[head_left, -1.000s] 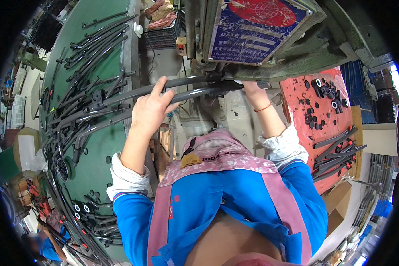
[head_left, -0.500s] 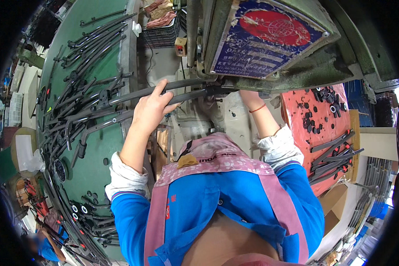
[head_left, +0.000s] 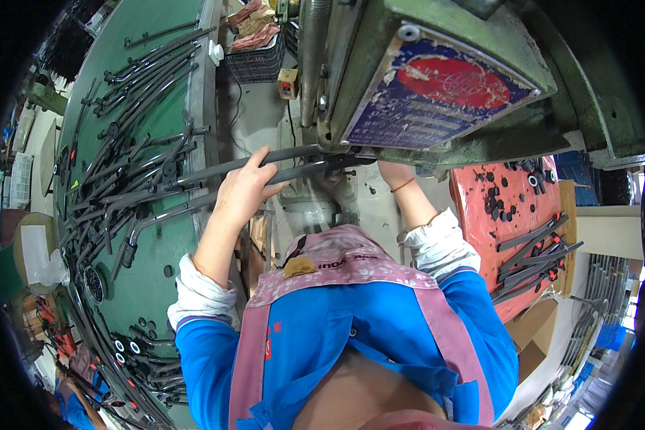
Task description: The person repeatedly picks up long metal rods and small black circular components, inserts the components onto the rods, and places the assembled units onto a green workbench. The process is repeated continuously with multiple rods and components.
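A black tubular frame [head_left: 294, 173] with two long, roughly parallel tubes reaches from over the green table into the underside of a green machine [head_left: 473, 79]. My left hand [head_left: 242, 188] is closed round the tubes at about mid-length, with fingers across the top. The frame's left part carries a black joint piece [head_left: 169, 172] and a bent shiny end. Beside the frame's right end, under the machine's edge, my right hand [head_left: 394, 174] shows only its back and wrist. Its fingers are hidden, so its grip cannot be made out.
Many similar black tubes [head_left: 150, 75] lie across the green table [head_left: 147, 287] at left. At right, a red-covered table [head_left: 473, 215] bears small black caps and several dark strips [head_left: 534, 261]. A black crate [head_left: 258, 61] with cloths stands at the back. A vertical metal post [head_left: 312, 64] rises beside the machine.
The whole view has shifted slightly, so the machine appears larger and lower. My left hand keeps its hold on the tubes, and my right hand stays by the machine.
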`<control>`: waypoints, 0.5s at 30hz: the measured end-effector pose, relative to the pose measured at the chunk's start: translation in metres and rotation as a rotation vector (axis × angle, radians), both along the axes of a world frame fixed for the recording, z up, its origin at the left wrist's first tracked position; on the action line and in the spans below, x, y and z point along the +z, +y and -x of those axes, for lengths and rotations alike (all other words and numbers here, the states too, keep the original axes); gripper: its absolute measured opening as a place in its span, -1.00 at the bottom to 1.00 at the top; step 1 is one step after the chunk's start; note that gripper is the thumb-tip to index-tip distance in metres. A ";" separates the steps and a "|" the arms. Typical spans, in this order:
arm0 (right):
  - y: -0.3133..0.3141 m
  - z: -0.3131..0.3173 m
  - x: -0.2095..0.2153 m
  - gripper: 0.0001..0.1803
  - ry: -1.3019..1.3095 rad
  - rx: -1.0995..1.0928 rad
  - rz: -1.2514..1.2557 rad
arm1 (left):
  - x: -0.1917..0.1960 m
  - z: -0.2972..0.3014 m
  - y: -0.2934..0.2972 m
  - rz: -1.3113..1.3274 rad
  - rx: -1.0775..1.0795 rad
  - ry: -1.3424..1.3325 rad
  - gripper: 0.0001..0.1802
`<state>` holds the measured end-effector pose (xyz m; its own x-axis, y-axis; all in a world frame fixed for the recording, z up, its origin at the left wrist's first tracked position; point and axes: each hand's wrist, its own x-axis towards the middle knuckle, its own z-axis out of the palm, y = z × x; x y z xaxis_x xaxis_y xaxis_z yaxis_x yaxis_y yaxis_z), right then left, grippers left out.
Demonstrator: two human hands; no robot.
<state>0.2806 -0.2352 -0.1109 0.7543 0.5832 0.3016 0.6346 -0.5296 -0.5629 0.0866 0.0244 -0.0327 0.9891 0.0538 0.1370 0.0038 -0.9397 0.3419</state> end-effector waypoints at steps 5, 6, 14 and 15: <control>0.010 0.001 -0.006 -0.50 0.107 -0.028 -0.115 | -0.010 0.005 -0.005 -0.041 0.034 0.013 -0.66; 0.009 0.002 -0.007 -0.49 0.014 -0.043 0.044 | -0.010 0.007 -0.005 -0.050 0.035 -0.014 -0.64; -0.016 -0.028 -0.041 -0.50 -0.232 -0.029 0.361 | -0.001 0.063 0.049 -0.311 0.300 -0.095 -0.12; -0.016 -0.032 -0.044 -0.50 -0.227 -0.016 0.337 | -0.018 0.065 0.066 -0.282 0.271 -0.126 -0.23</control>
<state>0.3121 -0.2509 -0.1554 0.7004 0.6664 0.2557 0.7128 -0.6715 -0.2025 0.0215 0.0905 -0.0506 0.9187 0.2531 0.3031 0.2387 -0.9674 0.0843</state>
